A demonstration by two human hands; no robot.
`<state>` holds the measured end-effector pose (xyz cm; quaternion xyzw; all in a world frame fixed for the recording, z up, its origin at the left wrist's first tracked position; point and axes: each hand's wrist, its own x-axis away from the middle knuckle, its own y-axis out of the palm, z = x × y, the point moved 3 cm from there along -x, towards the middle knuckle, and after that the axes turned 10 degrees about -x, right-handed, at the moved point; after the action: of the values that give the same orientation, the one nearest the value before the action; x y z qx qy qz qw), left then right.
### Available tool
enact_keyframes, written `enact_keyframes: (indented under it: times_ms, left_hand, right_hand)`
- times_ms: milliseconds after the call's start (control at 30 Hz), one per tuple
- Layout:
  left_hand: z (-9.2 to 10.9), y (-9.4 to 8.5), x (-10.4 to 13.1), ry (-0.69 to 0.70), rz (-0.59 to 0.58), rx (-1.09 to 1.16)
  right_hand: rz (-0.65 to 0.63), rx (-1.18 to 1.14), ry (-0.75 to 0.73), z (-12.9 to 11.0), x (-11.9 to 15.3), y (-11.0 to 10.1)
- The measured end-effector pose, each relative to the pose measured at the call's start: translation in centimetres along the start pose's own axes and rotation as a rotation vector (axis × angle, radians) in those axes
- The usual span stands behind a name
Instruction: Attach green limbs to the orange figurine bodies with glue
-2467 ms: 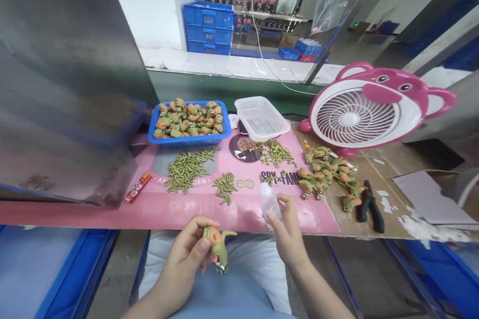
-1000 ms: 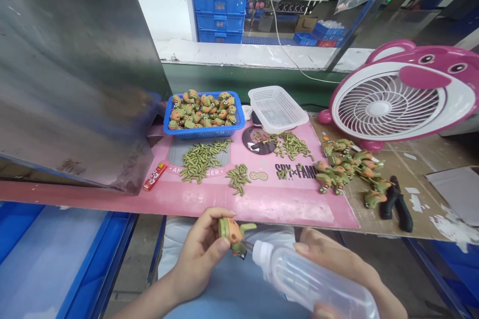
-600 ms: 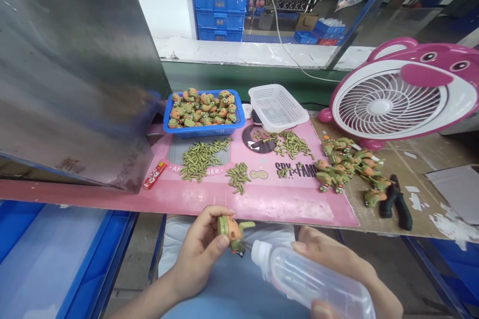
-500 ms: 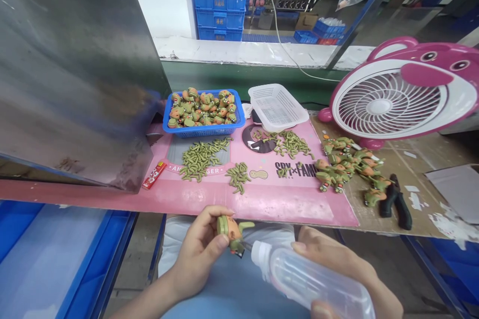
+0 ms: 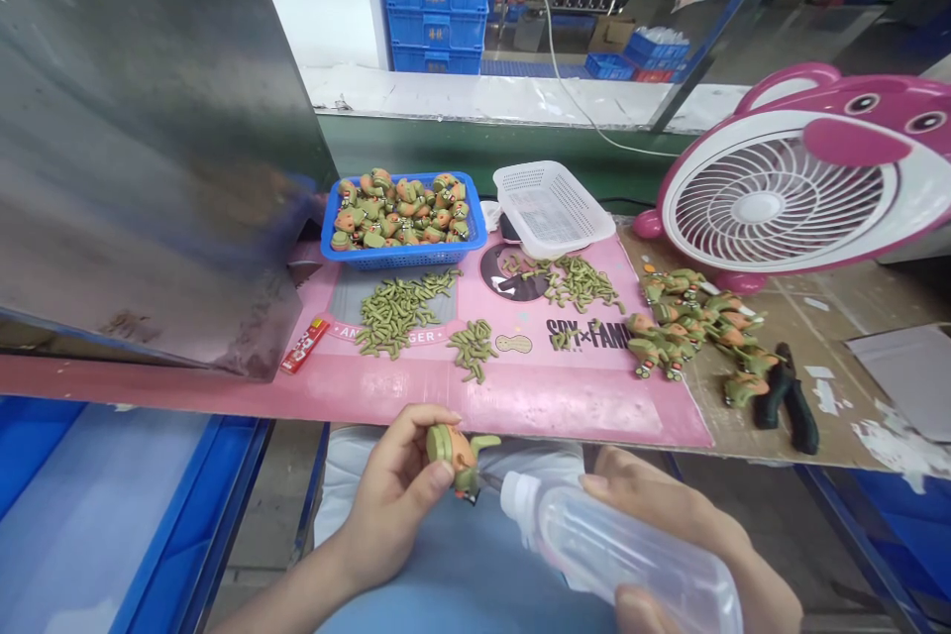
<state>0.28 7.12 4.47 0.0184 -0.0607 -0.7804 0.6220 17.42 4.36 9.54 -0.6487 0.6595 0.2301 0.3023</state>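
Note:
My left hand (image 5: 397, 495) grips a small green and orange toy figure (image 5: 461, 456) above my lap, with one slim green limb sticking out to the right. In my right hand (image 5: 684, 525) lies a clear squeeze bottle (image 5: 631, 545) with a white cap, tilted so its thin dark nozzle points at the figure's lower right side. Whether the tip touches the figure I cannot tell. Ahead on the pink mat (image 5: 416, 396) are piles of small green limb pieces (image 5: 397, 312). Similar figures fill a blue basket (image 5: 405, 260) behind them.
Figures with limbs (image 5: 669, 327) lie at right beside black-handled pliers (image 5: 788, 401). A pink bear-shaped fan (image 5: 758, 208) stands behind them. A white basket (image 5: 554, 208) sits at the back. A metal panel (image 5: 149, 149) blocks the left, near a red box (image 5: 304, 347).
The figure in my left hand has shifted and turned slightly. The bottle stays in my right hand, its nozzle still near the figure. The camera view has moved a little.

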Motion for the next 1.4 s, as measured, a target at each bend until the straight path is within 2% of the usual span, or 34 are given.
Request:
enact_keyframes:
  times_ms: [700,1033,1267,1400]
  left_hand:
    - [0.4,0.1,-0.1,-0.039,-0.006,0.003]
    - [0.5,0.0,0.0,-0.011,-0.004,-0.052]
    - [-0.3,-0.8,0.1,0.030,0.063,-0.192]
    - [0.0,-0.6,0.2,-0.026,0.205,-0.240]
  right_hand:
    - [0.025,0.006,-0.023,-0.1,-0.4,0.3]
    - [-0.076,0.018,-0.016,0.1,-0.4,0.1]
    - [-0.046,0.117,-0.011,-0.4,-0.8,0.4]
    - [0.042,0.240,-0.057,-0.3,-0.8,0.5]
